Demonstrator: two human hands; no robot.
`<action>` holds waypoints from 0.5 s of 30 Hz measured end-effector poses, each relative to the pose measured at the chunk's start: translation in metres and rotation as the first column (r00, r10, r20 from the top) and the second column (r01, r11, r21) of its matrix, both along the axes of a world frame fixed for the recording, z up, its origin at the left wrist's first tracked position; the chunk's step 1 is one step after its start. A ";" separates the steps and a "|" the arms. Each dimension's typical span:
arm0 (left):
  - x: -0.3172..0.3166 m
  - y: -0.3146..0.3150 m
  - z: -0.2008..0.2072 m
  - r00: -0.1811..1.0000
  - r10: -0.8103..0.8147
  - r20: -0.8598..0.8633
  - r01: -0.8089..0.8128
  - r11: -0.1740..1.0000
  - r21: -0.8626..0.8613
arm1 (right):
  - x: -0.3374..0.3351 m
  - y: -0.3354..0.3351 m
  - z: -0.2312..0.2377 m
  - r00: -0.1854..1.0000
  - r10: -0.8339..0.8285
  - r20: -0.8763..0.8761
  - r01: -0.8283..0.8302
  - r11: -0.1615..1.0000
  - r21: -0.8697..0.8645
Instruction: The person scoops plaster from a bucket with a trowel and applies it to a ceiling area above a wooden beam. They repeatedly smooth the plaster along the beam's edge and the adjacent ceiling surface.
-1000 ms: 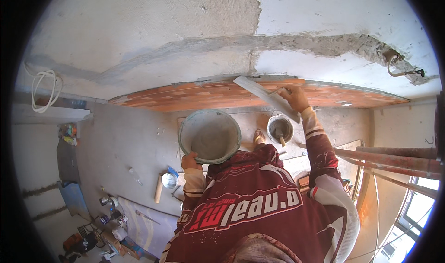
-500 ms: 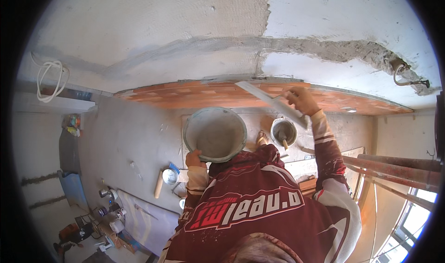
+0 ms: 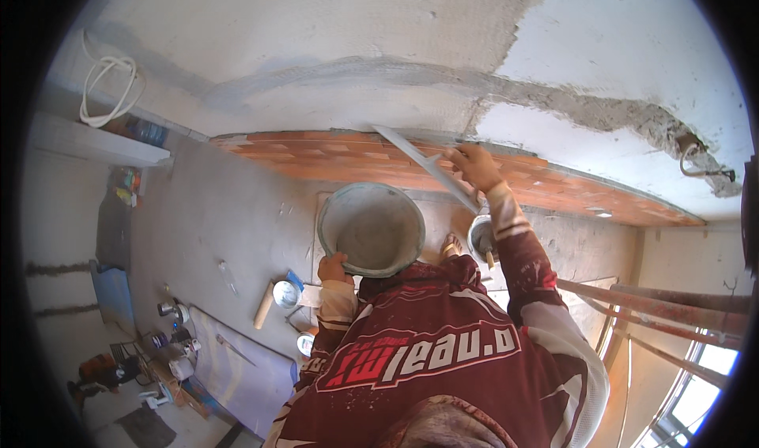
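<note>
My left hand [image 3: 334, 268] is closed on the near-left rim of a round, wide basin [image 3: 329, 220], which has grey residue or a little mortar inside. The basin is held in front of my body. My right hand [image 3: 476, 167] grips a long flat plastering trowel [image 3: 423, 161], slanting from upper left to lower right. Its far-left tip reaches the lower part of the plastered wall [image 3: 332, 104], just above the orange brick strip [image 3: 316, 157]. I cannot tell whether the blade touches the wall. A grey patched band [image 3: 395, 70] runs across that wall.
A bucket [image 3: 472, 242] with a handled tool in it stands on the floor below my right forearm. Red scaffold poles [image 3: 672, 298] cross at right. A white cable coil [image 3: 107, 92] hangs at left. Tools and containers [image 3: 178, 357] lie at lower left; a small pot [image 3: 286, 294] sits nearer.
My right hand and the trowel have moved left along the wall, with the forearm now over the bucket's right side. The basin stays in my left hand. The view has turned slightly.
</note>
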State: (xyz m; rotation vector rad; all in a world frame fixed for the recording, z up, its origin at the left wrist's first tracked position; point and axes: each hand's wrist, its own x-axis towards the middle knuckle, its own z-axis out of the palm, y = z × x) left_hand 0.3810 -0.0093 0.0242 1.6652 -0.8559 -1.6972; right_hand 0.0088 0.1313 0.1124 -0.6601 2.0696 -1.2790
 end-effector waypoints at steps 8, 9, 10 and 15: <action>-0.008 -0.006 0.026 0.996 -0.001 -0.090 -0.016 0.982 -0.190 | 0.046 0.011 -0.011 0.760 0.535 -0.369 -0.508 0.843 0.177; -0.007 -0.007 0.026 0.995 -0.036 -0.092 0.017 0.979 -0.203 | 0.053 0.004 -0.020 0.711 0.600 -0.367 -0.558 0.799 0.226; -0.007 -0.009 0.027 0.993 -0.078 -0.091 0.057 0.974 -0.220 | 0.059 -0.002 -0.026 0.704 0.612 -0.360 -0.549 0.790 0.271; -0.021 -0.011 0.058 0.979 -0.148 -0.140 0.090 0.931 -0.353 | 0.084 -0.033 -0.025 0.715 0.619 -0.324 -0.483 0.773 0.411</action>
